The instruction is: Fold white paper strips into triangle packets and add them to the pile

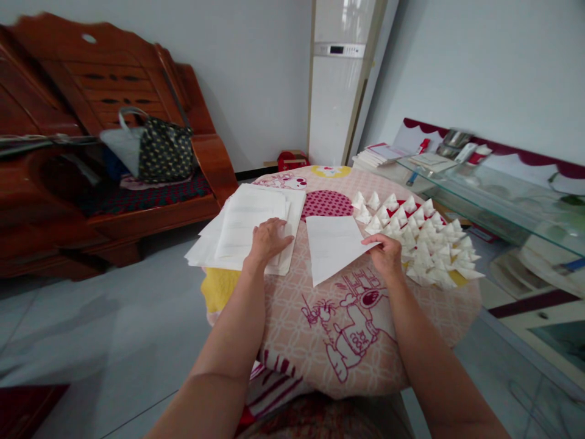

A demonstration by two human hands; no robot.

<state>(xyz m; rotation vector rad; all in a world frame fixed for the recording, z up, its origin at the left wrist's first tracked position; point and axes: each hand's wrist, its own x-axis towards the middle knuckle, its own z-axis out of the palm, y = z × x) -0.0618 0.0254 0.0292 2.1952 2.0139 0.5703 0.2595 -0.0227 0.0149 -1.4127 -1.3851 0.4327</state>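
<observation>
My left hand lies with its fingers apart on a loose stack of white paper sheets at the left of the round table. Faint print shows on the top sheets. In my right hand, thumb and fingers pinch the right corner of a single sheet of paper. That sheet is at the middle of the table, its near left corner pointing toward me. Just beyond my right hand stand several rows of small folded white paper pieces with pointed tips.
A patterned cloth with cartoon figures covers the table. To the right is a glass-topped cabinet with books and small items. A wooden bench holding a dark patterned bag stands left. A white air conditioner is behind.
</observation>
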